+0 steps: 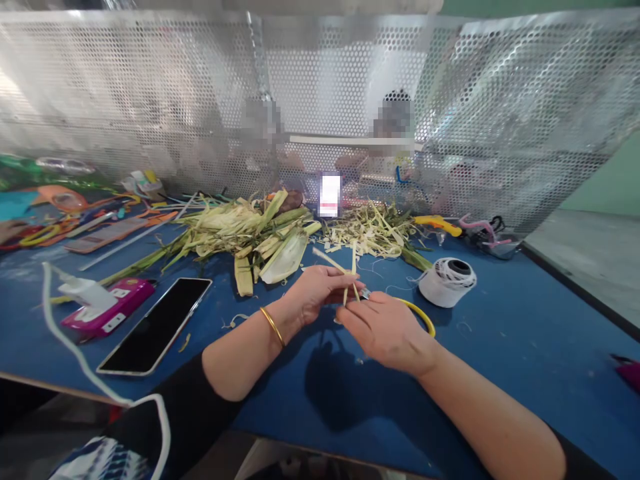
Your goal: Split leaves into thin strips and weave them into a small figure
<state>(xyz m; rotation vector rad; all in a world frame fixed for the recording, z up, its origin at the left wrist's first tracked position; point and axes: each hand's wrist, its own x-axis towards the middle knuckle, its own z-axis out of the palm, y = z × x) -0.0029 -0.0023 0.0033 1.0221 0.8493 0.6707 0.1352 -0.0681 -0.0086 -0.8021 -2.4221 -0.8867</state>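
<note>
Above the blue table my left hand (316, 291) pinches several pale, narrow plant strips (354, 257) that cross each other between its fingertips. My right hand (387, 330) is closed close beside it, fingertips by the strips' lower ends. A yellow loop handle (429, 319) sticks out behind the right hand and a bit of metal (366, 293) shows at its fingers; they look like scissors held in that hand, mostly hidden by it. Behind the hands lie a heap of split green-yellow stalks (245, 233) and a pile of thin peelings (373, 230).
A white thread spool (447, 283) stands right of my hands. To the left lie a black-screened phone (156, 327) and a magenta power strip (120, 307) with a white cable (65, 340). A perforated metal screen (340, 80) borders the table's back. Another person's hand (7, 230) shows far left.
</note>
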